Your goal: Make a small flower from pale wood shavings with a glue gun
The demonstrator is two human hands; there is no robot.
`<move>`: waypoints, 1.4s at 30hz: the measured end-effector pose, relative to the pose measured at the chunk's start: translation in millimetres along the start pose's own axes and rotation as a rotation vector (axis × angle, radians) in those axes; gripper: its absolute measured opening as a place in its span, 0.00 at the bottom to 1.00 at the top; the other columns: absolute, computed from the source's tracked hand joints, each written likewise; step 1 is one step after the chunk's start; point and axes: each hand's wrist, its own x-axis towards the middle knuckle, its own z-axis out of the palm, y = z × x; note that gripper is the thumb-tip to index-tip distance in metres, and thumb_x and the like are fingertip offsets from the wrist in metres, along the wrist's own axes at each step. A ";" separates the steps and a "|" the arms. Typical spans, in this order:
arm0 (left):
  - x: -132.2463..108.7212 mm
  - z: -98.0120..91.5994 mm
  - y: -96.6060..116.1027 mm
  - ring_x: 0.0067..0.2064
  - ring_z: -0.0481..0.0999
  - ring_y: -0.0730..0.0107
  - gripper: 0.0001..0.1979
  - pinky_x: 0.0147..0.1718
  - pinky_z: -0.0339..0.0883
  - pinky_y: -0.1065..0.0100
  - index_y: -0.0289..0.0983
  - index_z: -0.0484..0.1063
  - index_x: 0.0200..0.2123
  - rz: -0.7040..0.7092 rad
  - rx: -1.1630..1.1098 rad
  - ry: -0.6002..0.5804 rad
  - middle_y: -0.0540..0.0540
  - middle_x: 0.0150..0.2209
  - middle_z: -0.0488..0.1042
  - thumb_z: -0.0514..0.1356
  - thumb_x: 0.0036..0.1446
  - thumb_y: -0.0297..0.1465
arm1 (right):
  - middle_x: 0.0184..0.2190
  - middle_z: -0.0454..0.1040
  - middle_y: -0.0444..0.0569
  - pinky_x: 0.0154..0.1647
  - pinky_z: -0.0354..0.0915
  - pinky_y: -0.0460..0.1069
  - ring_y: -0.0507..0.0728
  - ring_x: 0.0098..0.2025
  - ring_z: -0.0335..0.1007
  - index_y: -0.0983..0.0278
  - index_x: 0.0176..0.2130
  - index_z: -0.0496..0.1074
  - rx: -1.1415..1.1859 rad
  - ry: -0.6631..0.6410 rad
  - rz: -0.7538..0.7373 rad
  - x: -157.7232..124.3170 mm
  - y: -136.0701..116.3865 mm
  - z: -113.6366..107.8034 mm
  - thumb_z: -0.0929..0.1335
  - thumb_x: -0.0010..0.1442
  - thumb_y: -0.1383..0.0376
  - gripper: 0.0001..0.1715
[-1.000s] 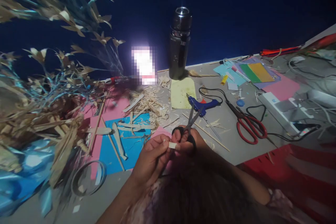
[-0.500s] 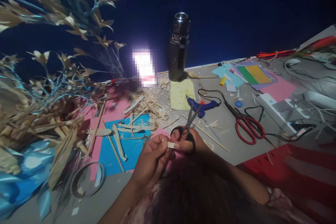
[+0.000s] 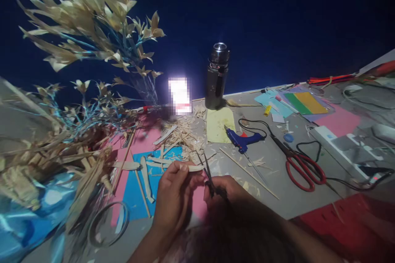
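My left hand [image 3: 171,197] pinches a pale strip of dried husk [image 3: 195,168] between thumb and fingers, with its free end pointing right. In my right hand [image 3: 227,191] are dark scissors [image 3: 209,176]. Their blades are apart and point away from me, at the strip's right end; whether they touch it I cannot tell. Under the hands lies pink paper [image 3: 200,207]. Left of them, husk pieces [image 3: 145,174] and thin sticks rest on a blue sheet [image 3: 131,201].
A blue glue gun [image 3: 243,140] and red-handled scissors [image 3: 304,170] lie to the right, near a white power strip [image 3: 342,148]. A dark flask [image 3: 217,80] stands at the back. Husk flowers on blue stems [image 3: 123,45] rise at left, above a tape roll [image 3: 91,230].
The scissors have turned from hanging on my right hand's fingers to a working grip, blades at the strip. The right hand has let go of the strip, which now shows longer. The view has shifted.
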 end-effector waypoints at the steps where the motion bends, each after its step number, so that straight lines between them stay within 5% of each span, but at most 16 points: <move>1: -0.5 1.2 0.2 0.28 0.80 0.68 0.14 0.31 0.77 0.68 0.35 0.74 0.26 0.009 0.005 0.012 0.48 0.27 0.80 0.76 0.45 0.33 | 0.23 0.62 0.40 0.24 0.52 0.44 0.50 0.26 0.54 0.64 0.26 0.65 0.001 0.003 0.013 -0.8 -2.0 1.3 0.72 0.48 0.62 0.12; 12: 3.7 -7.0 5.7 0.28 0.80 0.69 0.12 0.35 0.75 0.67 0.37 0.73 0.27 0.019 0.102 -0.078 0.48 0.27 0.81 0.72 0.52 0.35 | 0.15 0.59 0.37 0.18 0.45 0.43 0.47 0.19 0.51 0.64 0.19 0.66 0.024 0.023 0.204 2.4 11.2 -2.8 0.73 0.44 0.67 0.11; 18: 6.3 -8.9 14.7 0.29 0.78 0.69 0.12 0.33 0.72 0.70 0.36 0.74 0.26 0.025 0.215 -0.134 0.47 0.26 0.79 0.71 0.52 0.35 | 0.15 0.60 0.38 0.18 0.47 0.43 0.47 0.20 0.52 0.65 0.19 0.66 0.017 0.038 0.144 3.3 8.5 -6.3 0.75 0.46 0.64 0.15; 23: 8.1 -9.4 11.5 0.25 0.72 0.75 0.13 0.28 0.66 0.74 0.36 0.73 0.24 -0.020 0.224 -0.169 0.51 0.24 0.75 0.74 0.47 0.33 | 0.24 0.70 0.39 0.23 0.55 0.43 0.48 0.23 0.60 0.65 0.35 0.72 0.163 0.190 -0.032 6.6 -9.0 -2.9 0.78 0.44 0.62 0.19; 27: 6.5 -7.1 4.4 0.25 0.71 0.74 0.13 0.28 0.66 0.73 0.35 0.75 0.25 -0.070 0.217 -0.192 0.50 0.24 0.75 0.74 0.48 0.35 | 0.18 0.64 0.36 0.21 0.54 0.43 0.47 0.19 0.56 0.64 0.31 0.69 0.195 0.276 -0.091 13.5 -14.7 1.8 0.77 0.44 0.62 0.18; 33: 1.0 4.6 -12.6 0.32 0.74 0.69 0.13 0.37 0.69 0.69 0.35 0.77 0.27 -0.132 0.051 -0.181 0.48 0.26 0.75 0.76 0.44 0.34 | 0.19 0.69 0.39 0.24 0.61 0.45 0.50 0.22 0.65 0.63 0.28 0.67 0.215 0.410 -0.209 23.4 -9.9 11.1 0.77 0.43 0.62 0.18; 38: 4.5 -0.2 -19.4 0.28 0.68 0.73 0.12 0.34 0.65 0.70 0.36 0.73 0.22 -0.145 0.076 -0.167 0.50 0.23 0.72 0.73 0.48 0.32 | 0.19 0.68 0.39 0.21 0.57 0.43 0.49 0.20 0.60 0.64 0.31 0.69 0.125 0.375 -0.172 19.9 -9.2 2.8 0.76 0.47 0.62 0.15; 42: 5.8 -6.7 -16.4 0.28 0.66 0.72 0.12 0.29 0.59 0.71 0.36 0.72 0.21 -0.064 0.343 -0.188 0.52 0.23 0.69 0.72 0.46 0.31 | 0.24 0.70 0.40 0.22 0.57 0.42 0.48 0.23 0.61 0.65 0.35 0.71 0.155 0.336 -0.160 15.8 -15.4 -10.5 0.77 0.45 0.63 0.18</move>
